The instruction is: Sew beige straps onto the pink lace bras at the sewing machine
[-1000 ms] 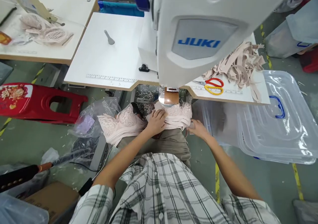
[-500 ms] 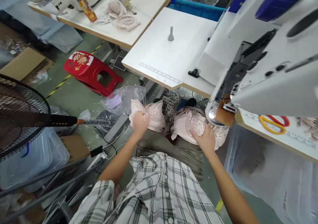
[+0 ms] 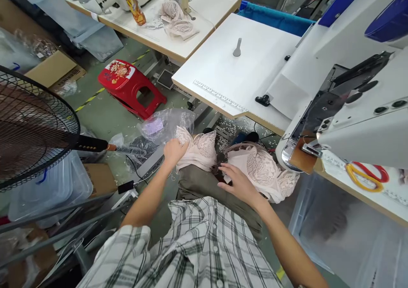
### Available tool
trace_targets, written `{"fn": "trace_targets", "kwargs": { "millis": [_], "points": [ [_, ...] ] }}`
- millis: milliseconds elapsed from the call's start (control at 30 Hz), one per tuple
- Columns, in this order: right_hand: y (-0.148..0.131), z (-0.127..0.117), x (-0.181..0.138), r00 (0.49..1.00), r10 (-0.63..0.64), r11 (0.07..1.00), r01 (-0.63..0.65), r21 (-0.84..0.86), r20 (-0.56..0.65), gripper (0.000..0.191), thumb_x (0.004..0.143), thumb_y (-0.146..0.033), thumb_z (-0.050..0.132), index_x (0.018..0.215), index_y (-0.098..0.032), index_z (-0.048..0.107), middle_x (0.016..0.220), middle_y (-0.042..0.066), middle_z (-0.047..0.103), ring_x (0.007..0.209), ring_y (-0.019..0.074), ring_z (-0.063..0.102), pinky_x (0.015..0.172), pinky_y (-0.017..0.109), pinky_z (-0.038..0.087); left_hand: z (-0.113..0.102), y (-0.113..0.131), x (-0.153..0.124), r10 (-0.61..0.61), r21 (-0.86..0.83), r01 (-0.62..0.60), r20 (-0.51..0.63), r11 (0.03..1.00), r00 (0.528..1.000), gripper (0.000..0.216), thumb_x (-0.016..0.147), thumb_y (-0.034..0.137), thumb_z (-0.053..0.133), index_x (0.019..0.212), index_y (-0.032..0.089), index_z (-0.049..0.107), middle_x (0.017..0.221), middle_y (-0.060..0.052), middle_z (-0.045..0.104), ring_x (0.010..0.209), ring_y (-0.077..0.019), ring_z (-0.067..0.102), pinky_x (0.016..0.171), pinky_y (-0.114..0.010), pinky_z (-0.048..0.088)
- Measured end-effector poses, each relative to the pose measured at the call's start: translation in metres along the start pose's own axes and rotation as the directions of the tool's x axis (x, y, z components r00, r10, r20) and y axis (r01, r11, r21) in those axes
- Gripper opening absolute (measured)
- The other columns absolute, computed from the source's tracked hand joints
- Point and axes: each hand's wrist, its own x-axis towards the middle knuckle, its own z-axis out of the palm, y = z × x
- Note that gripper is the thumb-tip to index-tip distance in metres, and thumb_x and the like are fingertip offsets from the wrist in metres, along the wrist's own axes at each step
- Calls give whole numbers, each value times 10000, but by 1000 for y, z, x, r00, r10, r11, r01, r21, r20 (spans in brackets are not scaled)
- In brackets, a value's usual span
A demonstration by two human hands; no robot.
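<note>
A pale pink lace bra (image 3: 204,149) lies over my left knee, its cups facing up. My left hand (image 3: 175,151) is closed on its left edge, the thumb lying along the lace. On my right leg rests a second pale pink lace bra (image 3: 255,169), partly bunched, with its straps at the far side. My right hand (image 3: 239,183) reaches in front of this bra, fingers apart and stretched toward the gap between my knees. It holds nothing that I can see, and I cannot tell whether the wrist touches the fabric.
To the right a white sewing machine (image 3: 366,126) overhangs my right leg, with orange-handled scissors (image 3: 363,177) beside it. A white worktable (image 3: 216,62) stands ahead. A red stool (image 3: 130,84), plastic bag (image 3: 168,124) and black fan (image 3: 35,130) are to the left.
My right hand has let go of the right bra and moved left, toward the middle. My left hand has shifted slightly left along the left bra. The view has turned a little.
</note>
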Motion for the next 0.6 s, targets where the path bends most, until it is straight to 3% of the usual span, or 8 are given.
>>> {"fn": "trace_targets", "kwargs": {
  "millis": [133,267,333,367,433,467,533,600],
  "points": [
    [2,1,0,997,60,996,-56,76,-45,485,932,-499,541,1337,-238,592,1432,138,581,1329,299,557,1088,493,486,-10,2,2,46,-47,-43,63,998,997,276,936,253,454,746,162,632,797,-131,688,854,-273,658,700,-306,406],
    [2,-7,8,986,83,996,-77,40,-148,644,840,-566,645,1367,-206,562,1430,164,576,1319,336,543,1039,503,493,-11,33,-63,291,-203,-258,150,945,945,275,911,206,474,650,187,559,682,-35,628,738,-188,606,677,-268,396],
    [-6,-15,4,1000,-3,1000,2,-14,-28,423,842,-551,647,1072,-201,696,1083,130,734,1013,306,679,830,425,555,-11,53,-95,445,-325,-368,208,871,871,293,889,251,548,603,189,524,618,9,586,653,-145,562,650,-243,400],
    [-12,-21,-3,998,-44,999,45,-31,43,330,870,-531,616,869,-211,697,848,89,734,804,262,681,698,370,536,-11,62,-104,493,-370,-398,211,839,844,312,907,284,540,610,190,525,624,15,585,645,-136,550,652,-239,408],
    [-25,-39,-27,988,-104,993,109,-35,117,420,934,-482,530,601,-228,563,543,27,593,519,188,560,515,313,414,-9,82,-110,537,-485,-404,172,776,826,279,945,328,501,713,188,572,751,-6,637,736,-144,573,707,-244,442],
    [-32,-52,-45,988,-121,992,124,-35,93,442,956,-461,498,575,-236,517,509,19,556,477,181,525,484,318,373,-6,92,-108,562,-584,-376,171,720,809,254,946,353,511,771,186,589,823,-22,652,797,-156,585,740,-254,458],
    [-45,-83,-86,996,-93,995,93,-23,-2,433,981,-414,466,577,-258,480,471,3,504,418,179,490,445,336,345,2,118,-102,660,-781,-274,223,561,717,276,901,435,594,794,180,595,846,-37,646,830,-180,593,743,-275,481],
    [-57,-113,-129,993,17,1000,-17,0,-119,408,979,-386,480,587,-275,478,441,-18,459,369,164,455,391,326,338,11,151,-103,797,-877,-180,297,445,526,414,857,558,622,702,178,569,706,-17,595,699,-169,573,638,-271,478]
  ]
}}
